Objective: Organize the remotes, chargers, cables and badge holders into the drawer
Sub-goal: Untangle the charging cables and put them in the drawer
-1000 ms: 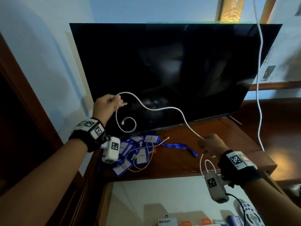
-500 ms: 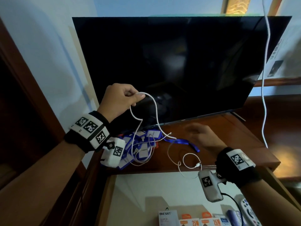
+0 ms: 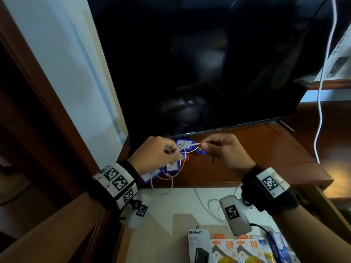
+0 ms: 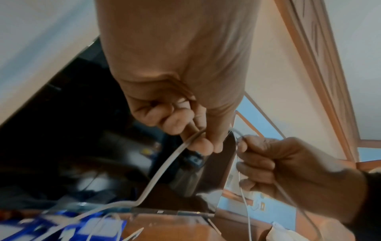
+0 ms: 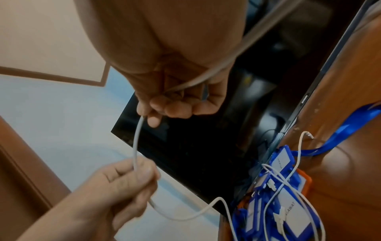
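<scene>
Both hands hold one thin white cable just above the wooden cabinet top, in front of the TV. My left hand pinches it between thumb and forefinger, and the pinch shows in the left wrist view. My right hand pinches it a short span away, with its curled fingers around the cable. Loose loops hang down over a heap of blue badge holders with white cards and a blue lanyard. The open drawer lies below.
A large dark TV stands at the back of the cabinet. Another white cord hangs at the right. In the drawer lie several boxed chargers and a loose white cable. A wooden frame runs along the left.
My left hand came down from in front of the TV to just above the cabinet. My right hand rose to meet it and pinched the cable. The long span between them is now short.
</scene>
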The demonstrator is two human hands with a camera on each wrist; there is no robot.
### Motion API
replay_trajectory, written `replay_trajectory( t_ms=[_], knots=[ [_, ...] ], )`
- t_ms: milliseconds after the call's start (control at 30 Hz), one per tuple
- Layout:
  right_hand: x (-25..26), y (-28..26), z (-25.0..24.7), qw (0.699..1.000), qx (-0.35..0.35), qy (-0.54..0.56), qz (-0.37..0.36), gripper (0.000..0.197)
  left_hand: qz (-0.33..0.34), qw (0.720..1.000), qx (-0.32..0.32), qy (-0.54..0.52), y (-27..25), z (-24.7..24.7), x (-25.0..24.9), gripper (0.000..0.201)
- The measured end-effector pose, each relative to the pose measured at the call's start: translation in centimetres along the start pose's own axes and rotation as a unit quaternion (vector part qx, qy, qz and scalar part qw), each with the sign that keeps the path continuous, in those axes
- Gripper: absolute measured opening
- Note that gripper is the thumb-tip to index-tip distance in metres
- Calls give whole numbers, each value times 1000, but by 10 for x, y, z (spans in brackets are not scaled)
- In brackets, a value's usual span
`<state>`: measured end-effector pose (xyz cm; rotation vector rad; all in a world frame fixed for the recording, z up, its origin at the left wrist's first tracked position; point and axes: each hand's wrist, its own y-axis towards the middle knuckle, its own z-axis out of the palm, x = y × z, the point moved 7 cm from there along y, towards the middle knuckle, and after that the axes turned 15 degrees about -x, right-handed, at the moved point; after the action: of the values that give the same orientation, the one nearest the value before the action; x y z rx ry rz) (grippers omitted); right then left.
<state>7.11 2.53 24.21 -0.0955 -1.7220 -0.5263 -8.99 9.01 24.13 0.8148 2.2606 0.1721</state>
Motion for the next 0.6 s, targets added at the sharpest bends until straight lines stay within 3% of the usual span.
replay_trajectory(
  t_ms=[100, 233, 333, 467, 600],
  knots=[
    [-9, 0, -10, 999, -31, -18, -10, 13, -22, 999, 32, 3, -15, 13, 25, 16],
    [-20, 0, -25, 997, -81, -12, 0, 19, -38, 998, 23, -36, -25, 16, 46, 12],
    [-28, 3, -33, 993, -120, 15, 11, 24, -34, 999, 33, 13, -32, 25, 68, 8],
    [-37, 10, -61, 976, -214, 36, 23, 27, -97, 993, 49, 55, -41, 32, 104, 12],
    [-64, 15, -99, 950, -300, -57, 57, 28, -158, 986, 9, -53, -48, 22, 109, 20]
  ],
)
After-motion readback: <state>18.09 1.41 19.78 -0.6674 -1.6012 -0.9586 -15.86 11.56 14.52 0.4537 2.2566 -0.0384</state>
